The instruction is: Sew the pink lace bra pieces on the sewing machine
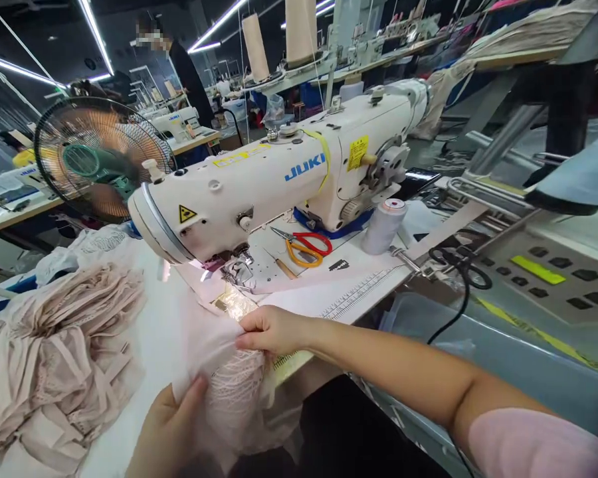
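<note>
A pale pink lace garment piece [236, 385] hangs over the table's front edge, below the needle area of a white JUKI sewing machine [274, 172]. My right hand [274, 330] pinches its upper edge, close in front of the lit metal plate [236, 303]. Lower and to the left, my left hand [172, 418] grips the same fabric between thumb and fingers; part of that hand is blurred at the frame's bottom. Whether the cloth lies under the presser foot [240, 273] I cannot tell.
A heap of beige lace garments [54, 358] lies on the left. Red-and-orange-handled scissors [306, 247] and a thread cone [385, 226] rest by the machine. Behind stand a fan [99, 159] and a person [187, 76]. At right are a metal tape guide [493, 199] and a plastic bin [478, 345].
</note>
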A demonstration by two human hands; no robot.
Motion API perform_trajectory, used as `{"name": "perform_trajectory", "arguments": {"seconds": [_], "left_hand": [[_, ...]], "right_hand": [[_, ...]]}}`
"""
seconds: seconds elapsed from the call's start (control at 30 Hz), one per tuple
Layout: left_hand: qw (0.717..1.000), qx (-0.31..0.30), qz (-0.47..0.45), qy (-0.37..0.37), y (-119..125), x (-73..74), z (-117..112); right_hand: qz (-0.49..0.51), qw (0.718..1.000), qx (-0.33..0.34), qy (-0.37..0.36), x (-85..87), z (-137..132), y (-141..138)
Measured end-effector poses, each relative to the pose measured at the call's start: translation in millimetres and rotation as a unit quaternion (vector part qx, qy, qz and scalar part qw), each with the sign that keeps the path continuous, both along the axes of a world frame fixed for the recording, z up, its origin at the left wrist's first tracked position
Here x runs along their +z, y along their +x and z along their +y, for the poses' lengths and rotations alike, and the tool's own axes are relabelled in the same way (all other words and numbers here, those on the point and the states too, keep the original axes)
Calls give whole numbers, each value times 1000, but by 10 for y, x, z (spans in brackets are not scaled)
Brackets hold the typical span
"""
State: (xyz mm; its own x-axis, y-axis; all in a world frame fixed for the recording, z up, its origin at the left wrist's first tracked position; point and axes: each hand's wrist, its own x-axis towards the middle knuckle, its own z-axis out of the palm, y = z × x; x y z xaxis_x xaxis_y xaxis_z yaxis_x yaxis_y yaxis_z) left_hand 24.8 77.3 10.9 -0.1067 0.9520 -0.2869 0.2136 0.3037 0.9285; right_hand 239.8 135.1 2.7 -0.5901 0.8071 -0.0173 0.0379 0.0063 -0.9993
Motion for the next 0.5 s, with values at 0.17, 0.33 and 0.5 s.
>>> {"name": "perform_trajectory", "arguments": {"seconds": [0.17,0.33,0.5], "left_hand": [[987,-142,36,-63,-35,17,140],[978,-191,66,-54,79,56,263],[987,-134,86,-36,150,86,217]], "right_hand": [[-47,994,26,93,-5,-3,22],[-93,988,16,120,14,29,-43],[-102,987,-69,102,38,-15,-37]]}}
